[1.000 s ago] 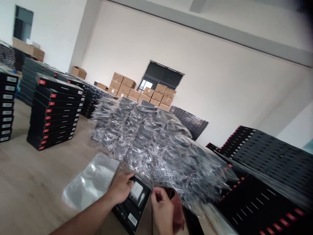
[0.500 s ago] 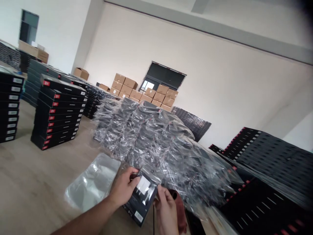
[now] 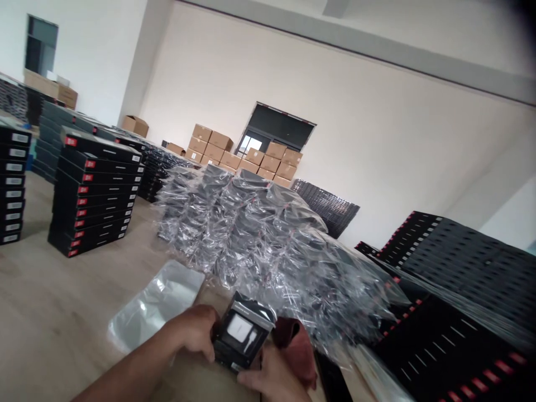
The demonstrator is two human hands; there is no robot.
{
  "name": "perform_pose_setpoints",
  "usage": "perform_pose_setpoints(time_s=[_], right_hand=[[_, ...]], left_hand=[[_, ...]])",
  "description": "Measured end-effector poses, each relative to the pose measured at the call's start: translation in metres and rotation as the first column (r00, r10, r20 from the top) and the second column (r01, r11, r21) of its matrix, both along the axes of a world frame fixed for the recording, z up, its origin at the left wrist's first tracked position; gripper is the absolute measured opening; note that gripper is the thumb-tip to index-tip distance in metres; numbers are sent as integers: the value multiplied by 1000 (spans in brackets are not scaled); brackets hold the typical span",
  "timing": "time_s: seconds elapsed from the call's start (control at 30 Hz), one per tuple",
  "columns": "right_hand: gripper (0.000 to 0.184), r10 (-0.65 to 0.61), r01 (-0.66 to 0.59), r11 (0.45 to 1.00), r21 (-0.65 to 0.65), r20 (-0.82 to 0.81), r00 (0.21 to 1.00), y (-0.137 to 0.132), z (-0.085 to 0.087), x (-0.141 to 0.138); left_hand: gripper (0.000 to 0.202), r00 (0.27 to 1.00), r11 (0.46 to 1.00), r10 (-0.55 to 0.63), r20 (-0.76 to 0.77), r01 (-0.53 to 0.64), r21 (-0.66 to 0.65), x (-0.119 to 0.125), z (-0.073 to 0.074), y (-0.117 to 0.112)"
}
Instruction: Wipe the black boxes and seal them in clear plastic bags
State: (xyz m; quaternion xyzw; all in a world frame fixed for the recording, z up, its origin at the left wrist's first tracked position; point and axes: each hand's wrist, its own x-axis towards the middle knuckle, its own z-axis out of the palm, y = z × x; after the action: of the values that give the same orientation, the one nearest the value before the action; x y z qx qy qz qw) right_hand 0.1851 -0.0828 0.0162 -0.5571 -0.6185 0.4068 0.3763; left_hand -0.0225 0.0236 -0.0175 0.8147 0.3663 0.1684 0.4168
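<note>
A black box (image 3: 228,353) with a picture of a white charger and cable on its face is held in front of me. My left hand (image 3: 201,334) grips its left side, the fingers partly hidden behind it. My right hand (image 3: 272,373) holds its lower right side and corner, with the thumb toward the front. The box's top end is tilted away from me. To the left of my left forearm lie flat clear plastic bags (image 3: 161,301). A dark red cloth (image 3: 299,349) is just right of my right hand.
Behind the box rises a wide pile of dark boxes in clear plastic (image 3: 251,234). Black boxes are stacked at left (image 3: 98,195) and right (image 3: 456,346). Brown cartons (image 3: 218,148) stand at the back, below a window (image 3: 278,128).
Both hands have moved down from the box's top to its lower sides. The box has turned, and its face with the charger picture now shows more squarely.
</note>
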Motion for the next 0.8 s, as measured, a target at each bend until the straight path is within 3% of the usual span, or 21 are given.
perform_pose_setpoints(time_s=[0.1, 0.2, 0.3, 0.43, 0.53, 0.67, 0.8], right_hand=[[50, -104, 116, 989, 96, -126, 987, -1, 7, 2], [45, -163, 186, 966, 178, -135, 977, 1, 11, 6], [45, -102, 115, 981, 159, -88, 991, 5, 4, 5], [49, 19, -17, 998, 54, -43, 999, 8, -13, 2], [59, 52, -53, 999, -5, -50, 997, 6, -17, 1], [54, -51, 62, 995, 78, -135, 990, 4, -6, 1], [40, -253, 301, 931, 206, -230, 940, 11, 1, 7]], left_hand=[[52, 955, 997, -41, 293, 56, -44, -1, 16, -5], [40, 878, 997, 12, 478, 28, -76, 1, 25, -5], [31, 910, 994, -12, 413, 55, -92, 6, 15, -1], [44, 957, 987, -72, 282, 109, -120, 11, -11, 3], [50, 975, 986, -87, 202, 113, -119, 12, -20, 6], [49, 983, 993, -84, 165, 96, -67, 10, -17, 4], [41, 977, 997, -55, 204, 64, -36, 12, -11, 0]])
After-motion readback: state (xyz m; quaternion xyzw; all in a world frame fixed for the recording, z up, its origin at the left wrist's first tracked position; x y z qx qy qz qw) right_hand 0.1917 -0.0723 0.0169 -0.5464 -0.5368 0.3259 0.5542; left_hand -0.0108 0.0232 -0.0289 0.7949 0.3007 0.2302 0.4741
